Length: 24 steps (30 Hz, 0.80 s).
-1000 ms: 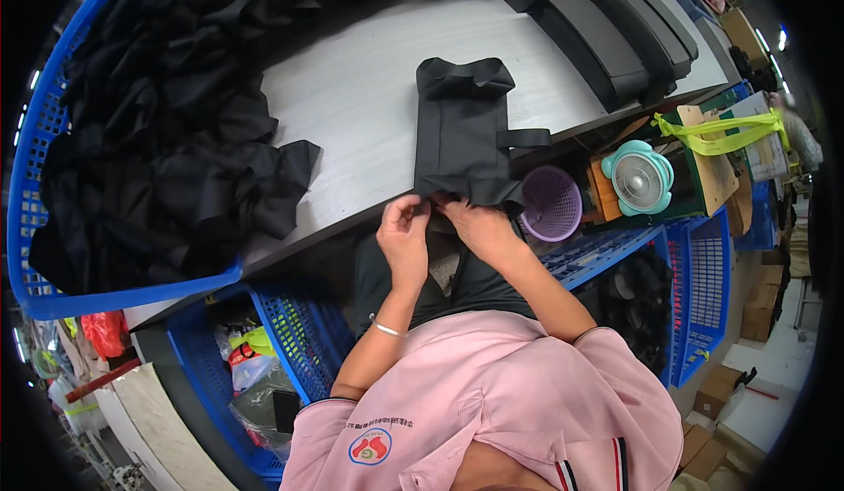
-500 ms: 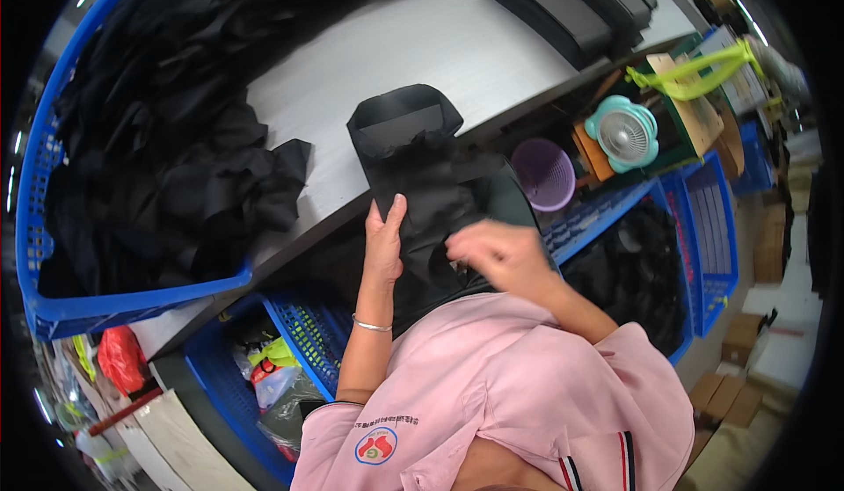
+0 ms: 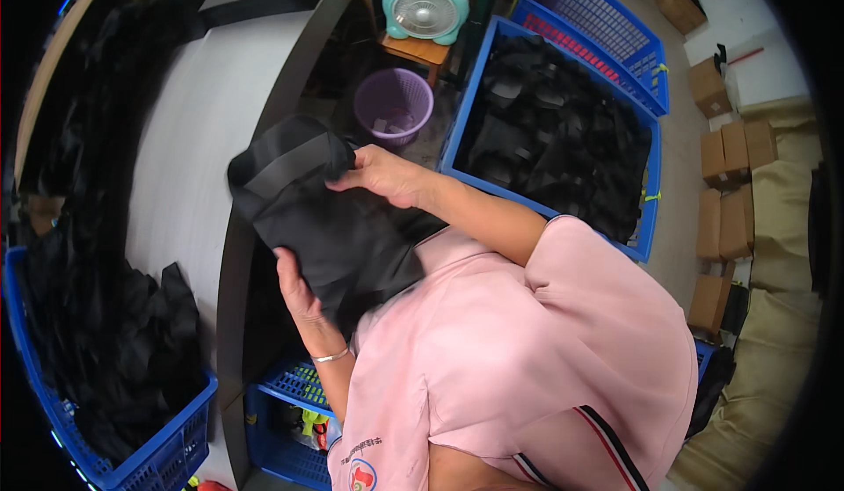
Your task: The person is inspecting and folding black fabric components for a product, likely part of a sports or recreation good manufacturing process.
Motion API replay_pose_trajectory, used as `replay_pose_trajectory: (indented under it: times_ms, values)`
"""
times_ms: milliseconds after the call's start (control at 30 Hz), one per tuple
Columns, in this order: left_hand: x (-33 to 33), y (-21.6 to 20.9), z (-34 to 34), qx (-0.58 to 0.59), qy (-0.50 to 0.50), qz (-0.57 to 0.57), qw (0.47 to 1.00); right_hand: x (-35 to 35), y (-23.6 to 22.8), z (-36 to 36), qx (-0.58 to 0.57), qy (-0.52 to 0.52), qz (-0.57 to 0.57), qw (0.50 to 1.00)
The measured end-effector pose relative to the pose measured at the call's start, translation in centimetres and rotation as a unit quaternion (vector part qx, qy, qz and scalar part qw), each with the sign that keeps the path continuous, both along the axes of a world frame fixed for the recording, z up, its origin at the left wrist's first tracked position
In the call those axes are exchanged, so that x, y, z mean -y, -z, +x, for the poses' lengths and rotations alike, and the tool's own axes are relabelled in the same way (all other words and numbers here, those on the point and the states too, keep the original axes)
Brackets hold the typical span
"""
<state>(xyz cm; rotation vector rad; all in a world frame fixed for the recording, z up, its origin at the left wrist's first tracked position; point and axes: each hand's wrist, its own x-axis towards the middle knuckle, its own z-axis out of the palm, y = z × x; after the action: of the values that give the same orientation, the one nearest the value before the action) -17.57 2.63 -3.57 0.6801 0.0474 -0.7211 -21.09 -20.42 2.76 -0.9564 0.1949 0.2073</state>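
The right hand [image 3: 382, 177] has moved onto the black cover [image 3: 325, 223], pinching its edge; left hand [image 3: 301, 294] finger state is unclear. A purple basket [image 3: 413, 95] stands beyond; the cover's long axis slants from table [image 3: 189, 139] to torso [image 3: 492, 315].

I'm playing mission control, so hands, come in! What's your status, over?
Right hand gripping black fabric piece near its far end. Left hand against its side. Purple basket beyond, seemingly not in the way.
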Motion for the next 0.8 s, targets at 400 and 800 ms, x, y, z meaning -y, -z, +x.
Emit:
replay_pose_trajectory:
  times_ms: [400, 800]
  values:
    - [6.6, -2.4, -2.4, 0.136, 0.138, 0.149, 0.970, 25.6, 13.6, -16.0, -0.189, 0.430, -0.462, 0.753]
    - [4.1, 0.4, -2.9, 0.069, 0.138, 0.283, 0.947, 23.7, 36.1, -18.9, -0.345, 0.084, -0.724, 0.591]
